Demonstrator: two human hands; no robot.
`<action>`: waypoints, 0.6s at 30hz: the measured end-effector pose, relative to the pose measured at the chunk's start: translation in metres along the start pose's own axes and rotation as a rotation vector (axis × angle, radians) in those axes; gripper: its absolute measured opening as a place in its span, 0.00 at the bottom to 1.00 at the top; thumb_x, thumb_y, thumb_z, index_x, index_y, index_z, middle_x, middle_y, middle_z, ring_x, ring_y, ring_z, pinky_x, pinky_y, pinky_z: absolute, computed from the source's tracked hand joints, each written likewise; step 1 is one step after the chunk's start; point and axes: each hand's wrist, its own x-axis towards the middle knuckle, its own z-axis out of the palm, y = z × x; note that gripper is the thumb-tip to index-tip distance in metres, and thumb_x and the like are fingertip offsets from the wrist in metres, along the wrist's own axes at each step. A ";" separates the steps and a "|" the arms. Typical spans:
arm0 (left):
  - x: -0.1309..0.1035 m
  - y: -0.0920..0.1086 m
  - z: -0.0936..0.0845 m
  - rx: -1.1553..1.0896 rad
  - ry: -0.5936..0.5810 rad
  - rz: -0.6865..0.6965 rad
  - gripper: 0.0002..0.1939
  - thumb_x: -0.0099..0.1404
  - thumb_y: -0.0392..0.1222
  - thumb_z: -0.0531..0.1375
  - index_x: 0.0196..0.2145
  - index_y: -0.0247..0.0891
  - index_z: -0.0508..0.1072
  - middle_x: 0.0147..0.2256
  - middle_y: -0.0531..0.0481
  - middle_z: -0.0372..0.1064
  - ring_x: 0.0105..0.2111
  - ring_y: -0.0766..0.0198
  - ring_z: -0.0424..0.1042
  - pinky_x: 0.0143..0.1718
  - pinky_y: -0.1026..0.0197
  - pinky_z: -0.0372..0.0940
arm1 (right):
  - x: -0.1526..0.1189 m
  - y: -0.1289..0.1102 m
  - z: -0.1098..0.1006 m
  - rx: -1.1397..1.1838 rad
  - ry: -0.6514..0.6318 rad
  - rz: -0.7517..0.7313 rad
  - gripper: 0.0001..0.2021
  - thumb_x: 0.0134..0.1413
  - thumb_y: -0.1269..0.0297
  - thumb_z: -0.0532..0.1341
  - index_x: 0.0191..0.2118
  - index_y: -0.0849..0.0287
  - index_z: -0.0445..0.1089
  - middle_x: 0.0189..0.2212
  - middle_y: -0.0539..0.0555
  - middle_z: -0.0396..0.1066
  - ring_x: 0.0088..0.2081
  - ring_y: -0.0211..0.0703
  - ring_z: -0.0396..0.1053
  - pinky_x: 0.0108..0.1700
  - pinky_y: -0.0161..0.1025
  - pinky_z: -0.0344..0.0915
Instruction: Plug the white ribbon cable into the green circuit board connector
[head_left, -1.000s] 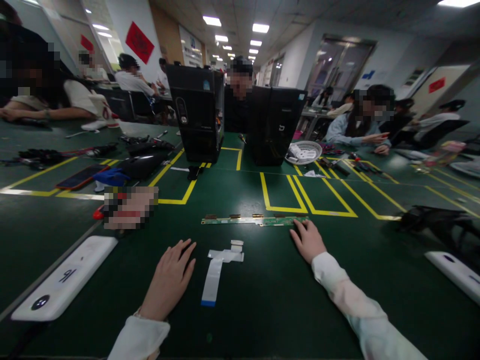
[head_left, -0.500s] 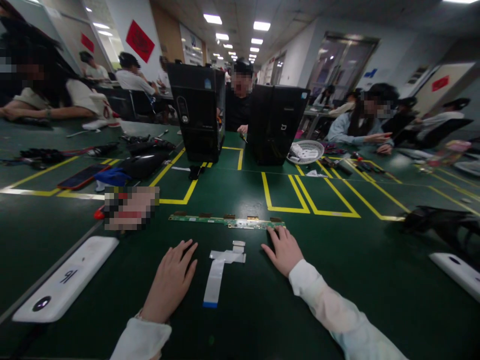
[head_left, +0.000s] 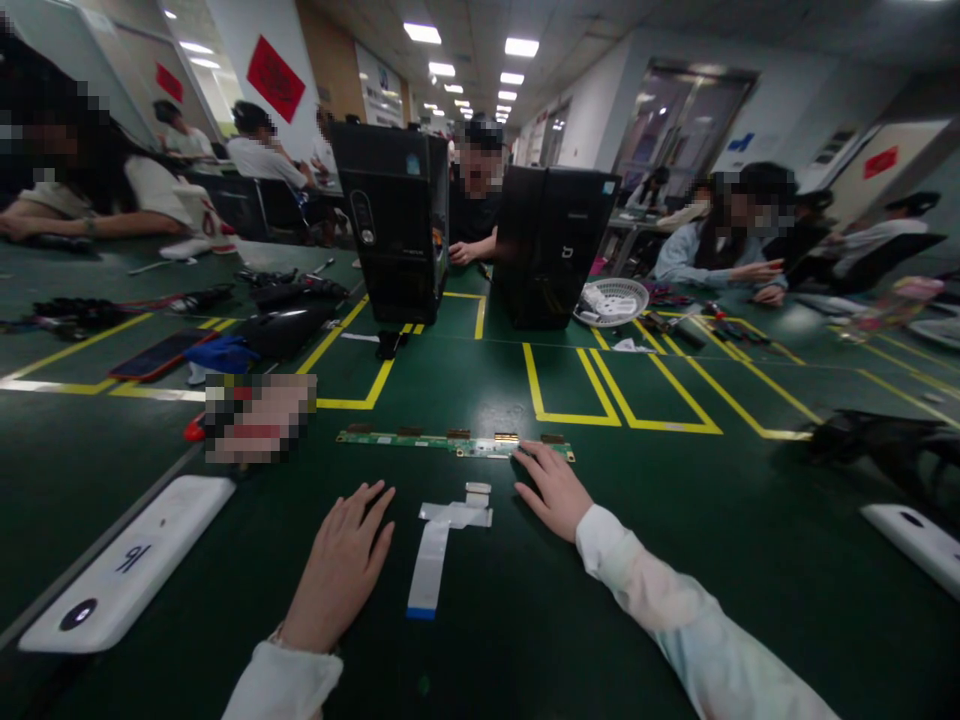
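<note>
A long, narrow green circuit board lies crosswise on the dark green table. My right hand is open, its fingertips reaching onto the board's right part. Nearer to me rests a folded white ribbon cable with a blue end and a connector at its far end. To the left of the cable my left hand lies open and palm down, fingers spread, holding nothing. Neither hand touches the cable.
Two black computer towers stand across the table, a person seated behind them. White devices lie at left and right. Yellow tape marks rectangles. A white basket, a blue cloth and several cables lie farther off.
My right hand has shifted slightly left along the circuit board, uncovering its right end. My left hand, the board and the cable stay put. The person opposite has moved a hand.
</note>
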 end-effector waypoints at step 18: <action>0.004 0.024 -0.006 -0.149 -0.093 0.009 0.25 0.69 0.49 0.46 0.61 0.41 0.60 0.62 0.44 0.56 0.63 0.50 0.51 0.61 0.38 0.51 | 0.002 0.000 -0.004 0.061 -0.060 -0.045 0.20 0.60 0.58 0.55 0.54 0.61 0.66 0.52 0.62 0.65 0.54 0.53 0.59 0.56 0.54 0.59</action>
